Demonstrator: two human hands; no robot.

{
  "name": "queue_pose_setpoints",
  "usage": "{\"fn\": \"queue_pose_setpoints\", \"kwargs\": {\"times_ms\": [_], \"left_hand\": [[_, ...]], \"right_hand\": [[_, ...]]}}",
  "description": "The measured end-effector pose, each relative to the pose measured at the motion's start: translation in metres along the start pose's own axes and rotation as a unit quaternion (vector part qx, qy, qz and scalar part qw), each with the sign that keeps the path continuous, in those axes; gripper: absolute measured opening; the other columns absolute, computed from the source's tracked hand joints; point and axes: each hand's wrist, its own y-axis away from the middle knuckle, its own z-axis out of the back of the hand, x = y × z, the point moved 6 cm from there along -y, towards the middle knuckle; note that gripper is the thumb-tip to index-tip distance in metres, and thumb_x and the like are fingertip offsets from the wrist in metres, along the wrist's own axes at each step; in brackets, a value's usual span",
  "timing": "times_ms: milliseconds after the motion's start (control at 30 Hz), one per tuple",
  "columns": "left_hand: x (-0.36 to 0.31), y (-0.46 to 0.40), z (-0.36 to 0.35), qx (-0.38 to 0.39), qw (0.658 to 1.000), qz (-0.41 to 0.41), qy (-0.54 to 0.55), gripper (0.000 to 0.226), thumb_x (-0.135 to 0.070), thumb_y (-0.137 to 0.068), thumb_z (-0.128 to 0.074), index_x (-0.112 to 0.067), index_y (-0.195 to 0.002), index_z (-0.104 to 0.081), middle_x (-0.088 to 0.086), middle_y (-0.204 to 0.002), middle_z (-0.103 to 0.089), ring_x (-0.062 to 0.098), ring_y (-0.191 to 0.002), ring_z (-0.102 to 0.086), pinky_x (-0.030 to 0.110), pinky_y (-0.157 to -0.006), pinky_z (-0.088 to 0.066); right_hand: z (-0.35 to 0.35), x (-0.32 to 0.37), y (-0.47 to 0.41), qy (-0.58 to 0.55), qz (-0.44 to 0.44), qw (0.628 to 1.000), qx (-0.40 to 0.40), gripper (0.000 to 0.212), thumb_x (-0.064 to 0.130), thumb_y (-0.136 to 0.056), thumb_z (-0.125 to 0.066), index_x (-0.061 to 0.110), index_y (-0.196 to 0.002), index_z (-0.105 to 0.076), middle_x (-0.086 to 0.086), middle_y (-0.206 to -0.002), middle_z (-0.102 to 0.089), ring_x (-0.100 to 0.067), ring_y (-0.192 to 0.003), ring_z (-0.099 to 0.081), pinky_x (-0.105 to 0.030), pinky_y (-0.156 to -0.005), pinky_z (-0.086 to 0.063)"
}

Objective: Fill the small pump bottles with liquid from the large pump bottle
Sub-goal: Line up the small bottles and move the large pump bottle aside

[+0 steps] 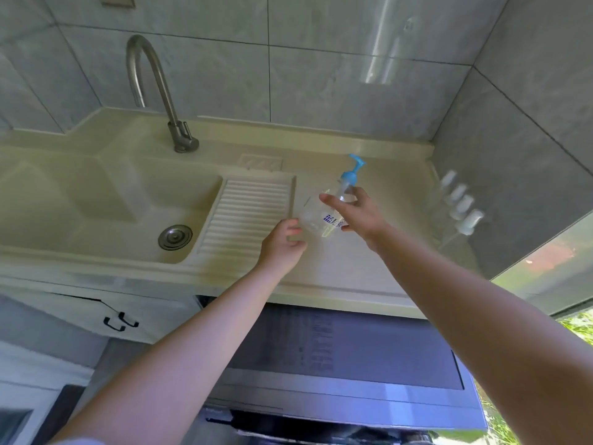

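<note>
A large clear pump bottle [316, 216] with a blue pump head and blue lettering is tilted above the cream counter [337, 271]. My right hand [356, 213] grips its upper body near the neck. My left hand [282, 244] holds its base with curled fingers. Several small white pump bottles [460, 203] stand in a row along the right wall of the counter, well clear of both hands.
A ribbed washboard slope [247, 213] leads down into the sink basin [106, 200] with a metal drain [175, 237]. A tall curved faucet [154, 88] stands behind it. Below the counter edge is a washing machine top [346, 351]. Grey tiled walls enclose the back and right.
</note>
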Motion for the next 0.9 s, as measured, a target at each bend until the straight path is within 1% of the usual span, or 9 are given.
{"fn": "queue_pose_setpoints", "kwargs": {"times_ms": [67,133,267,367,467,567,667,800,900], "left_hand": [[-0.002,0.003,-0.002,-0.008,1.000,0.008,0.005,0.046,-0.005,-0.087,-0.063,-0.020,-0.130,-0.054,-0.005,-0.117,-0.064,0.013,-0.089,-0.062,0.024,-0.084,-0.047],[-0.003,0.007,-0.002,-0.017,1.000,0.016,0.008,0.047,-0.005,-0.086,-0.063,-0.021,-0.130,-0.055,-0.006,-0.117,-0.064,0.011,-0.089,-0.063,0.026,-0.087,-0.049],[-0.003,0.008,0.003,-0.027,0.999,0.029,0.012,0.053,-0.010,-0.082,-0.067,-0.024,-0.131,-0.053,-0.005,-0.119,-0.067,0.019,-0.101,-0.067,0.042,-0.093,-0.054],[-0.002,0.004,0.007,-0.035,0.999,0.030,0.016,0.057,-0.019,-0.077,-0.070,-0.028,-0.130,-0.053,-0.008,-0.118,-0.067,0.019,-0.105,-0.066,0.046,-0.095,-0.053],[-0.004,-0.002,0.011,-0.037,0.999,0.025,0.018,0.054,-0.015,-0.081,-0.072,-0.025,-0.131,-0.052,-0.005,-0.119,-0.067,0.019,-0.102,-0.067,0.048,-0.095,-0.053],[-0.006,-0.009,0.018,-0.041,0.998,0.019,0.033,0.050,-0.012,-0.083,-0.071,-0.025,-0.128,-0.053,-0.002,-0.118,-0.067,0.019,-0.105,-0.066,0.047,-0.095,-0.053],[-0.005,-0.021,0.025,-0.027,0.993,0.054,0.104,0.052,-0.002,-0.088,-0.066,-0.015,-0.135,-0.050,0.006,-0.120,-0.064,0.024,-0.111,-0.064,0.046,-0.095,-0.054],[-0.001,-0.045,0.036,0.021,0.959,0.129,0.251,0.059,0.005,-0.091,-0.061,-0.014,-0.144,-0.040,0.010,-0.108,-0.065,0.028,-0.101,-0.066,0.048,-0.096,-0.053],[0.001,-0.072,0.049,0.057,0.951,0.141,0.269,0.063,0.004,-0.092,-0.060,-0.016,-0.147,-0.036,0.015,-0.113,-0.064,0.030,-0.101,-0.066,0.043,-0.092,-0.054]], "right_hand": [[0.001,0.003,-0.002,0.000,0.008,1.000,0.014,0.074,0.056,-0.072,-0.080,0.028,-0.132,-0.048,-0.001,-0.110,-0.069,-0.017,-0.102,-0.067,-0.035,-0.081,-0.057],[0.002,0.006,-0.003,-0.003,0.019,0.999,0.030,0.076,0.051,-0.074,-0.082,0.026,-0.135,-0.045,0.002,-0.107,-0.067,-0.016,-0.102,-0.066,-0.036,-0.085,-0.057],[-0.002,0.007,-0.005,-0.012,0.029,0.998,0.056,0.083,0.046,-0.070,-0.086,0.026,-0.137,-0.042,0.003,-0.111,-0.068,-0.013,-0.103,-0.066,-0.037,-0.089,-0.057],[-0.004,0.006,-0.011,-0.010,0.033,0.997,0.068,0.092,0.051,-0.060,-0.089,0.029,-0.136,-0.042,0.003,-0.113,-0.068,-0.015,-0.106,-0.066,-0.040,-0.094,-0.055],[-0.008,0.010,-0.018,-0.014,0.038,0.996,0.074,0.100,0.055,-0.049,-0.088,0.030,-0.134,-0.043,0.004,-0.114,-0.067,-0.015,-0.107,-0.066,-0.043,-0.097,-0.054],[-0.015,0.015,-0.024,-0.019,0.045,0.996,0.080,0.098,0.055,-0.044,-0.087,0.031,-0.128,-0.043,0.004,-0.117,-0.065,-0.016,-0.107,-0.066,-0.044,-0.097,-0.054],[-0.024,0.020,-0.035,-0.025,0.044,0.995,0.081,0.091,0.052,-0.047,-0.086,0.033,-0.124,-0.041,0.003,-0.120,-0.063,-0.016,-0.109,-0.065,-0.044,-0.098,-0.053],[-0.043,0.031,-0.055,-0.027,0.047,0.995,0.082,0.085,0.046,-0.053,-0.085,0.033,-0.126,-0.043,0.003,-0.124,-0.061,-0.015,-0.112,-0.062,-0.041,-0.099,-0.052],[-0.057,0.041,-0.070,-0.023,0.058,0.995,0.082,0.087,0.048,-0.048,-0.084,0.036,-0.127,-0.049,0.006,-0.130,-0.057,-0.010,-0.119,-0.056,-0.038,-0.100,-0.050]]}}
